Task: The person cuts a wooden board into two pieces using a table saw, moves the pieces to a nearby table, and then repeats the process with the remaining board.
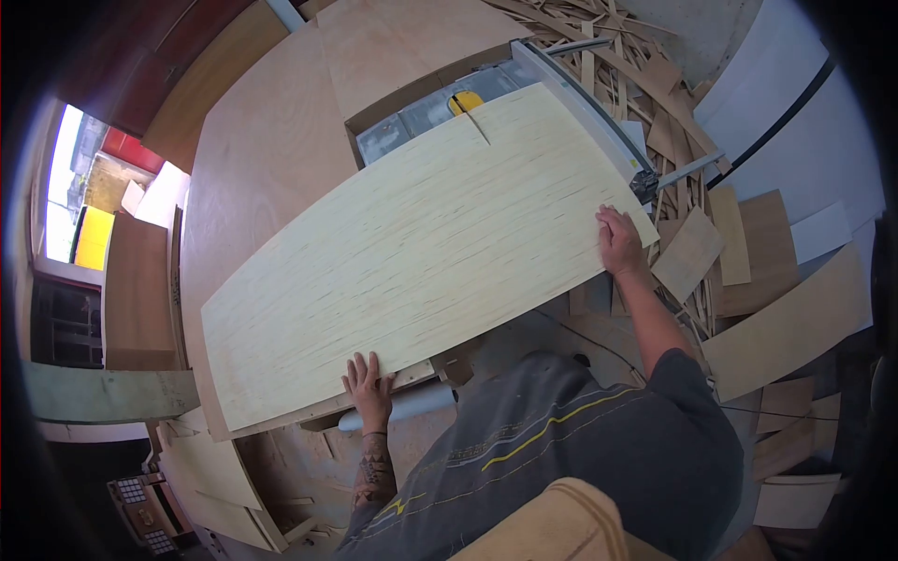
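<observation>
A long pale plywood panel [421, 243] lies across a table saw [426, 117]. The yellow blade guard [465, 100] sits at the panel's far edge, where a short cut slit runs into the wood. My left hand [368, 385] presses flat on the panel's near edge, fingers spread. My right hand [619, 241] grips the panel's right near corner beside the metal fence rail [585, 103].
Large plywood sheets [271, 140] lie to the left and behind the saw. A heap of wood strips and offcuts [692, 224] covers the floor at right. White boards [804, 140] lean at far right. More cut boards [215, 477] are stacked at lower left.
</observation>
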Demonstrator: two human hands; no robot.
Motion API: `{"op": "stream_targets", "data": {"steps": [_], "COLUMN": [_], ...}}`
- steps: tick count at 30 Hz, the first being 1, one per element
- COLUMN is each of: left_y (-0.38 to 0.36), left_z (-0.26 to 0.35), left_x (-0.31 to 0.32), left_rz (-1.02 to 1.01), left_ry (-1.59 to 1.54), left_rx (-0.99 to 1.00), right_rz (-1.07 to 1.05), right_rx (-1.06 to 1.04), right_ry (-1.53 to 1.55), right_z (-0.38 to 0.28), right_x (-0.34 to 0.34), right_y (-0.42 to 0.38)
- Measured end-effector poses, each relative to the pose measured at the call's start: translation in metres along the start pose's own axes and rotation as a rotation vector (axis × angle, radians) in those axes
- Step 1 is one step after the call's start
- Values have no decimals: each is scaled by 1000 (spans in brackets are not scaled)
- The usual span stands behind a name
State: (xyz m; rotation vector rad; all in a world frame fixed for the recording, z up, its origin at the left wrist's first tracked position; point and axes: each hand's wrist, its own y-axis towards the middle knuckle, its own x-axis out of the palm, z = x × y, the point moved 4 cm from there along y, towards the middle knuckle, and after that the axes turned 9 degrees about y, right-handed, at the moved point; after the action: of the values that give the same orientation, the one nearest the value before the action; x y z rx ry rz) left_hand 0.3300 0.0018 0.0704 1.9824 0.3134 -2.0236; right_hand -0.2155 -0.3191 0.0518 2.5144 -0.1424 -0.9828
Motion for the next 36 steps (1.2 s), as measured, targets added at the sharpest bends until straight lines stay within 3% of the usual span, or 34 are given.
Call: {"op": "stream_targets", "data": {"steps": [36], "left_y": [154], "left_z": [-8], "left_x": [15], "left_rz": [-21], "left_ry": [65], "left_rx": [-41], "right_rz": [-15], "right_rx": [-69], "right_ry": [-86], "right_z": [6], "right_x": [90], "right_y": [138]}}
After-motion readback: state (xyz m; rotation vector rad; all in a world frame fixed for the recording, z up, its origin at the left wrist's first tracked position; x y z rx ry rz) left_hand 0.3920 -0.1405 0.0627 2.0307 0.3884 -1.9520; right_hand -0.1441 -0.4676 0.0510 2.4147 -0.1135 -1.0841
